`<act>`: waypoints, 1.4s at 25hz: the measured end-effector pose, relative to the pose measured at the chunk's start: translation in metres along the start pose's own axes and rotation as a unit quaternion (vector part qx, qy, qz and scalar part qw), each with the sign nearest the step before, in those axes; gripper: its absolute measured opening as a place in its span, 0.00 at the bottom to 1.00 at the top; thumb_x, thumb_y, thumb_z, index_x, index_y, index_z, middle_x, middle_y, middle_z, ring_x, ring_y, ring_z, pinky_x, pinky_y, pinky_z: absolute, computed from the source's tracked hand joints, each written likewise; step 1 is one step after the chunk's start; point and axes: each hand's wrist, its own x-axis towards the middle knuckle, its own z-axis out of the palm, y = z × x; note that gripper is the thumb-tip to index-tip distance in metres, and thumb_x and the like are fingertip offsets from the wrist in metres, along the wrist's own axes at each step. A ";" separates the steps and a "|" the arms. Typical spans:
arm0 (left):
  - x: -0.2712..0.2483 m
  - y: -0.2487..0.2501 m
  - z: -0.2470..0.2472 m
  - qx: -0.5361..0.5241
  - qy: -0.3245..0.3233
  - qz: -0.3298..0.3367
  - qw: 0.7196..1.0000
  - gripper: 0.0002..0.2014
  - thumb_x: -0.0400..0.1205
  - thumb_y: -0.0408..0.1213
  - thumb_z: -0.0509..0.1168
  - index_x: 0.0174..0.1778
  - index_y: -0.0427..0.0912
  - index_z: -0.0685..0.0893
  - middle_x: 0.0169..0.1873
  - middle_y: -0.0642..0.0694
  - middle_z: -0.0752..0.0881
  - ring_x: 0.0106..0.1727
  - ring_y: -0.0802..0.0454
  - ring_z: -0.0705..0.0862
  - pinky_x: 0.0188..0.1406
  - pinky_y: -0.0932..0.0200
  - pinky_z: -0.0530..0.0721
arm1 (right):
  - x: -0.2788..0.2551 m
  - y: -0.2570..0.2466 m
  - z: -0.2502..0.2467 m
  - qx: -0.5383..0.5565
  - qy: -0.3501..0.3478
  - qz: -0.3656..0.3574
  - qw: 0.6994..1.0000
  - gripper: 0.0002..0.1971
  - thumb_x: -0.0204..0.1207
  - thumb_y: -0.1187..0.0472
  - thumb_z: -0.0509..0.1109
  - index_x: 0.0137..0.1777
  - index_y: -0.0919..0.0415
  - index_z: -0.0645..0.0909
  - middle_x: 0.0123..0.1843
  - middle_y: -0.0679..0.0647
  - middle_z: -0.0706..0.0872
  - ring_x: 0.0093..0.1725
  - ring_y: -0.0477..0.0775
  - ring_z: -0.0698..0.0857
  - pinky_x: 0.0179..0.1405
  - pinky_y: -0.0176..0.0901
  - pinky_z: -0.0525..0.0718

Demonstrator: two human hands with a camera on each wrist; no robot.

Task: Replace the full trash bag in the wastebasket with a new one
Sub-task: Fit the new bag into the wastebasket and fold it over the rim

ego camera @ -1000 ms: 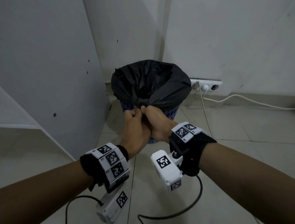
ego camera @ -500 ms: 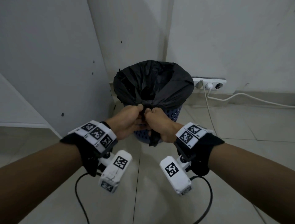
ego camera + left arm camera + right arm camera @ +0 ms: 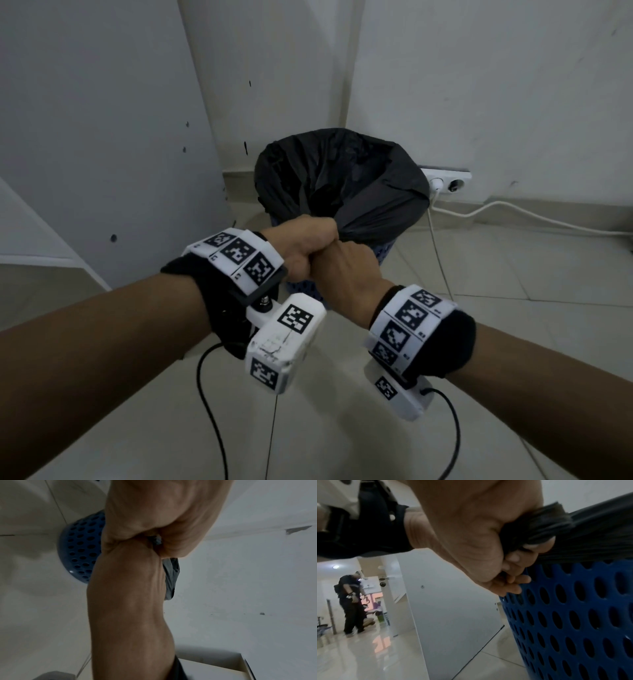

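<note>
A black trash bag (image 3: pixel 342 178) lines a blue perforated wastebasket (image 3: pixel 383 251) standing in the room's corner. The bag's near edge is gathered into a bunch at the front rim. My left hand (image 3: pixel 305 238) and right hand (image 3: pixel 344 269) are pressed together there, both fists curled round that bunch. In the right wrist view my right hand (image 3: pixel 471 534) squeezes the black plastic (image 3: pixel 534 524) just above the basket wall (image 3: pixel 573 615). The left wrist view shows a strip of bag (image 3: pixel 169 580) sticking out between the hands, with the basket (image 3: pixel 80 550) behind. The bag's contents are hidden.
A white cabinet panel (image 3: pixel 102 137) stands close on the left of the basket. A wall socket (image 3: pixel 448 180) with a white cable (image 3: pixel 513 214) sits low on the right wall. Black camera cables (image 3: pixel 212 411) hang over the tiled floor. A person (image 3: pixel 350 601) stands far behind.
Both hands have risen and closed tight against each other. The left wrist has turned over on top, and the gathered bag edge is drawn up at the near rim.
</note>
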 end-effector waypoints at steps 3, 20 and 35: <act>0.002 -0.004 0.008 0.018 0.013 -0.012 1.000 0.08 0.85 0.28 0.58 0.53 0.34 0.82 0.32 0.40 0.82 0.28 0.47 0.80 0.17 0.65 0.78 | -0.006 -0.001 0.008 -0.053 -0.003 -0.001 0.999 0.14 0.85 0.66 0.60 0.66 0.59 0.79 0.64 0.57 0.84 0.60 0.63 0.85 0.42 0.49 0.75; 0.038 -0.018 0.003 -0.090 0.000 0.042 0.995 0.18 0.84 0.21 0.43 0.35 0.44 0.67 0.25 0.50 0.69 0.16 0.59 0.62 0.27 0.62 0.66 | -0.068 0.023 0.038 0.457 0.113 0.084 0.878 0.16 0.85 0.53 0.59 0.41 0.64 0.76 0.34 0.49 0.77 0.32 0.44 0.72 0.33 0.43 0.68; 0.044 -0.033 0.014 0.097 0.116 0.141 0.978 0.13 0.91 0.38 0.51 0.44 0.37 0.74 0.37 0.39 0.78 0.32 0.45 0.75 0.34 0.51 0.80 | 0.016 0.065 0.002 0.641 0.015 0.229 0.732 0.27 0.89 0.45 0.55 0.50 0.67 0.88 0.41 0.55 0.92 0.36 0.47 0.88 0.26 0.36 0.79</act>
